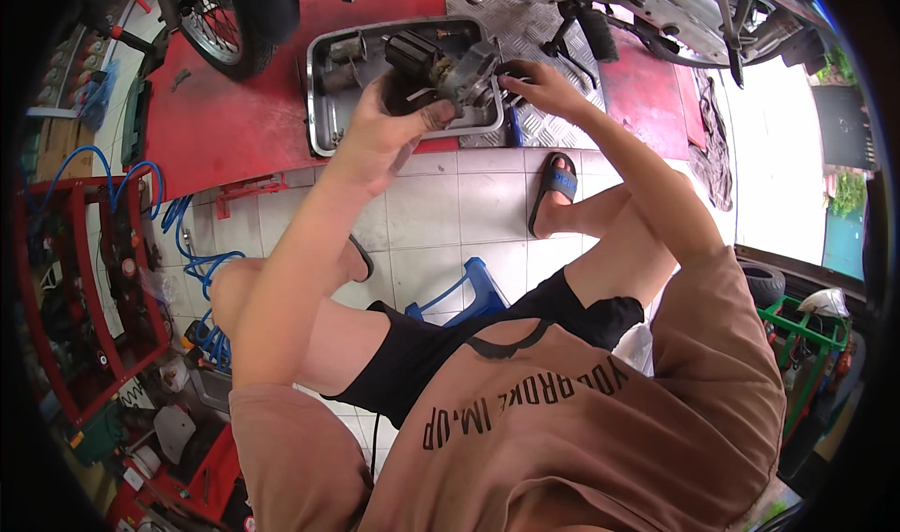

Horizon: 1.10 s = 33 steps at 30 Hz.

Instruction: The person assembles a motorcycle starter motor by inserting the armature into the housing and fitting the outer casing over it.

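Observation:
Over a rectangular metal tray (314, 110), my left hand (389, 129) is closed round a greasy metal machine part. The machine part (466, 73) has a grey cast housing at its right end, and a dark ribbed cylinder (412, 54) projects to the left. My fingertips are blackened with grime. Beside the housing's right end is my right hand (548, 89), its thumb and fingers curled together at the tray's right rim. What they pinch, if anything, is too small to make out. Inside the tray a silver metal cylinder (347, 48) lies at the back left.
A red work platform (225, 110) with a metal tread plate (553, 119) carries the tray. A motorcycle wheel (230, 26) stands at the back left, and a motorcycle (656, 7) at the back right. A blue stool (478, 288) and a coiled blue air hose (192, 260) are nearer me.

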Motion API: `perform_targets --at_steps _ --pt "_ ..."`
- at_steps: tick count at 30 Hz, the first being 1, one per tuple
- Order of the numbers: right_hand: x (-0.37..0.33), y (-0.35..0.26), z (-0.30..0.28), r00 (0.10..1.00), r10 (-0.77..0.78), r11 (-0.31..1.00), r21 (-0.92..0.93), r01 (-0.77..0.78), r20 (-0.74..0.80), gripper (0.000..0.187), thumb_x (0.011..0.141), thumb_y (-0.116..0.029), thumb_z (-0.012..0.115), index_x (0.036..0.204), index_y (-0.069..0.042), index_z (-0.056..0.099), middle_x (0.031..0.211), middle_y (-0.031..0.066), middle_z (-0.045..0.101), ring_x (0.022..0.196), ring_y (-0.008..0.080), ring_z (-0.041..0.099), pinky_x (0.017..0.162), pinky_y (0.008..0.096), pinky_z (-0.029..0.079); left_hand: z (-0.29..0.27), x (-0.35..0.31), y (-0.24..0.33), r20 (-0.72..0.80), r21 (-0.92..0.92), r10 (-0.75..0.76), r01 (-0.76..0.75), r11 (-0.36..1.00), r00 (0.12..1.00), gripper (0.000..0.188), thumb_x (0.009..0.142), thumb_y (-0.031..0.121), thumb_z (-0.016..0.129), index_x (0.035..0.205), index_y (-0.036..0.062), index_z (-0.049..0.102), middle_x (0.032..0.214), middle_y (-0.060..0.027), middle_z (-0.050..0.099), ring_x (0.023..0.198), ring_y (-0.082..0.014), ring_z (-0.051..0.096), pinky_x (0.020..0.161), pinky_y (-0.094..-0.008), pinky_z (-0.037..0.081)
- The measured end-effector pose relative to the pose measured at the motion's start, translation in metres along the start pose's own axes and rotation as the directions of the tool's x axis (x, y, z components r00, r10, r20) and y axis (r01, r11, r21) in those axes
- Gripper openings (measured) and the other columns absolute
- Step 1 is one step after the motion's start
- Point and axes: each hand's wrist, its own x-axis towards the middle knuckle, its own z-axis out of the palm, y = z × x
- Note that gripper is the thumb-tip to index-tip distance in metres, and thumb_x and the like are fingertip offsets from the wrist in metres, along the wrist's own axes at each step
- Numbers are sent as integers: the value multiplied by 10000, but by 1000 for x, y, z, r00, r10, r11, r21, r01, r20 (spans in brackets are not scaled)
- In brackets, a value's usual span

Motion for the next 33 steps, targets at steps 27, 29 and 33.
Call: perform_targets --at_steps 27,29,33 --pt "-76 -93 -19 963 -261 195 981 -19 70 614 902 -327 746 1293 97 536 1110 143 681 953 199 689 819 328 581 47 3 45 429 761 373 -551 341 823 539 789 31 799 1267 -106 593 1143 -128 632 1043 -187 608 920 -299 494" --pt "-78 -95 -20 966 -248 216 976 -15 69 622 891 -343 755 1278 99 550 1091 144 686 925 201 694 794 322 584 46 1 46 451 755 356 -562 338 819 547 783 26 802 1269 -108 589 1139 -130 632 1032 -186 610 912 -298 498" --pt "-80 -101 -23 968 -245 273 962 11 59 631 862 -321 788 1265 111 564 1063 140 698 912 192 696 792 327 582 46 -6 42 423 760 366 -544 355 829 536 793 27 803 1264 -114 588 1179 -157 631 1056 -197 618 918 -303 503"
